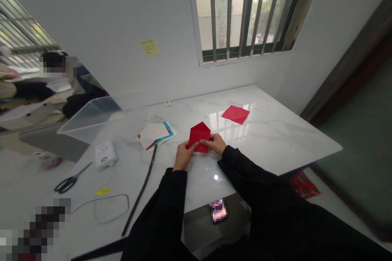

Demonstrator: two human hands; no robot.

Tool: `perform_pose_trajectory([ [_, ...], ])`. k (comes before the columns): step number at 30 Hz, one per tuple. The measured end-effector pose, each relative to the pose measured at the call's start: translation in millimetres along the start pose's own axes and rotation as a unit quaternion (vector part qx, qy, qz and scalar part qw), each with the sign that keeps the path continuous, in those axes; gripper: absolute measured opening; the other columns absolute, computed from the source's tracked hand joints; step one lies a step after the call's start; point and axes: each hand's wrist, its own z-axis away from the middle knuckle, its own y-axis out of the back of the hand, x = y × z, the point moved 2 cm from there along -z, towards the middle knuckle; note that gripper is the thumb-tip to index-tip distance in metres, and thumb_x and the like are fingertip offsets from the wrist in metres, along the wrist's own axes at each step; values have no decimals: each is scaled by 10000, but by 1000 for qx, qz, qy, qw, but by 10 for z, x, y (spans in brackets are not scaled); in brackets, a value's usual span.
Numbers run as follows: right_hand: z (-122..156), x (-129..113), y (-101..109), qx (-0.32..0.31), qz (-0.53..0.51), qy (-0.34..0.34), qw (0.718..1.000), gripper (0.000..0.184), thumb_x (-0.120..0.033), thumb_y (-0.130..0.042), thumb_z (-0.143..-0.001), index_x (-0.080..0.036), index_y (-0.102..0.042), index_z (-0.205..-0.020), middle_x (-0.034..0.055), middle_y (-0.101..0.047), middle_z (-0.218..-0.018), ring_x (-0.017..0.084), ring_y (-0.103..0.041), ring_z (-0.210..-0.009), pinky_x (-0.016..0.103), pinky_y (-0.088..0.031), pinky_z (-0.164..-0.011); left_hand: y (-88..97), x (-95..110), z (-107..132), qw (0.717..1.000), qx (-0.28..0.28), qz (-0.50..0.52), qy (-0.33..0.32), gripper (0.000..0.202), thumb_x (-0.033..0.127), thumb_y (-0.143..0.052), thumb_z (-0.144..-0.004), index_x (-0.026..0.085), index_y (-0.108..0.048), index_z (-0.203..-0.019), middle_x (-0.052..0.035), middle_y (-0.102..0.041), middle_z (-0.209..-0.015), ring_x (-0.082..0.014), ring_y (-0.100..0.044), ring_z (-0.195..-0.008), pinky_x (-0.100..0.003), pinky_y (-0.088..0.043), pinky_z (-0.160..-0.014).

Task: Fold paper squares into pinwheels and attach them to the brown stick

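Between my two hands is a piece of folded red paper with a pointed top, shaped like an open envelope. My left hand grips its lower left side, thumb across the front. On the lower right, my right hand pinches it, the thumb pressed on the front and the other fingers behind, partly hidden. Farther back to the right lies a red paper sheet over a white one. Left of my hands rests a pile of white, blue and red papers.
A brown strip runs down the marble-patterned table. To the left are black scissors, a white device with a cable, and a clear plastic bin. A yellow note sticks to the wall. Another person is at far left.
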Motion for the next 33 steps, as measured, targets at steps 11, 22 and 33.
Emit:
perform_pose_trajectory([
  [11,30,-59,-8,-14,49,19,999,391,-468,-703,-805,-110,-779,-942,80,-760,-844,158,-617,-677,257,-458,-629,-3,33,12,1000,10,-1,-7,545,537,-837,-663,107,-786,-993,-77,-753,-826,-233,-652,-758,-314,-494,-727],
  [22,-28,8,0,25,-89,-27,995,454,-505,-778,-725,-109,-763,-947,109,-767,-919,214,-694,-782,343,-545,-744,15,-40,-33,997,61,50,15,420,538,-820,-683,139,-739,-785,-33,-677,-670,-151,-588,-603,-262,-466,-627],
  [33,-10,-84,15,59,-139,-58,987,486,-526,-825,-641,-105,-743,-868,107,-762,-882,204,-684,-757,331,-539,-721,36,-80,-50,989,111,95,30,463,572,-834,-652,140,-674,-702,-25,-651,-619,-142,-595,-583,-271,-487,-619],
])
